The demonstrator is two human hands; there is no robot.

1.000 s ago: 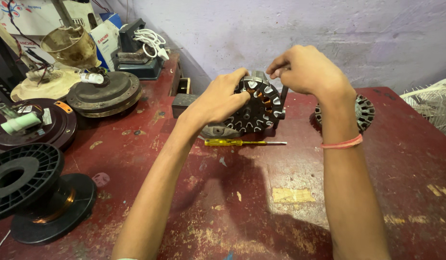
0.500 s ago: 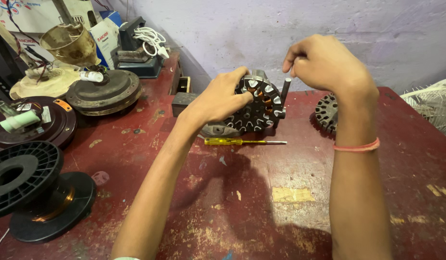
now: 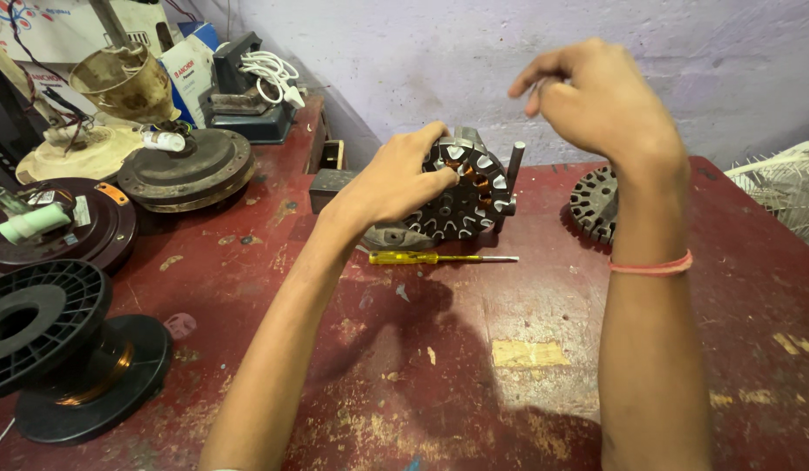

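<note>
Two bare hands work above a worn red surface. The left hand has its grip closed over the upper left edge of a fan motor stator, thumb and fingers pressed onto the toothed black core where copper windings show between the slots. The stator stands tilted on its edge on the surface, near the far wall, with a short dark metal shaft rising just beside its right side. The right hand is lifted above and to the right of the stator, apart from it, its fingers curled narrowly with thumb and forefinger nearly meeting; whether they pinch a thin wire cannot be told. A pink thread band circles that wrist. A yellow-handled screwdriver lies flat just in front of the stator. A second stator core rests behind the right forearm. At the left edge sit black wire spools, one carrying copper wire, and round fan motor housings.
</note>
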